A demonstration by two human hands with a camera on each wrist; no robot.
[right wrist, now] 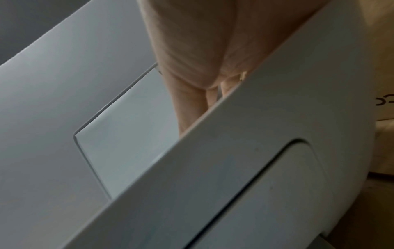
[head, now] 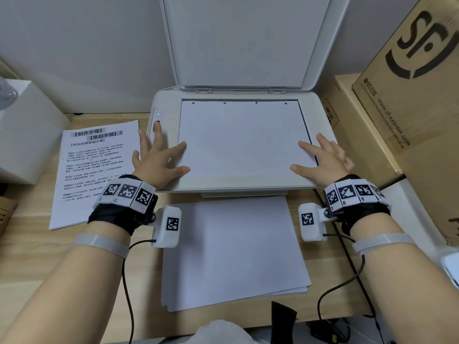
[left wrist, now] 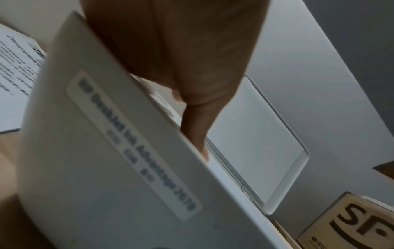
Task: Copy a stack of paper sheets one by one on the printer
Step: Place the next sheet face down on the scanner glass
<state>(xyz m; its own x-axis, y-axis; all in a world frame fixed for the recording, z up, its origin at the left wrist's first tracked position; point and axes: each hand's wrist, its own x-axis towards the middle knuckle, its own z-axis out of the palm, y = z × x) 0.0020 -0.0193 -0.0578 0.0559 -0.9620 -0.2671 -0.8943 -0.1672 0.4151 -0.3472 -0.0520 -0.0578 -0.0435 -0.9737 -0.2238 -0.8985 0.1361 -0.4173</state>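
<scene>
White sheet (head: 242,137) under both flat, spread hands (head: 159,157) (head: 323,157).

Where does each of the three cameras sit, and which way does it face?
Head: above, looking down at the printer, the sheet on its glass, both forearms and hands.
Left wrist: low at the printer's front, looking up past the left hand to the raised lid.
Right wrist: likewise, past the right hand.
All three share the lid.

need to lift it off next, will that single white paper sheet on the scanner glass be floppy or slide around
The white paper sheet is probably floppy: one thin leaf lying flat. It likely slides easily on the smooth glass; the left hand and right hand rest spread fingers on its edges. Light enough to shift if the raised white scanner lid drops quickly.
</scene>
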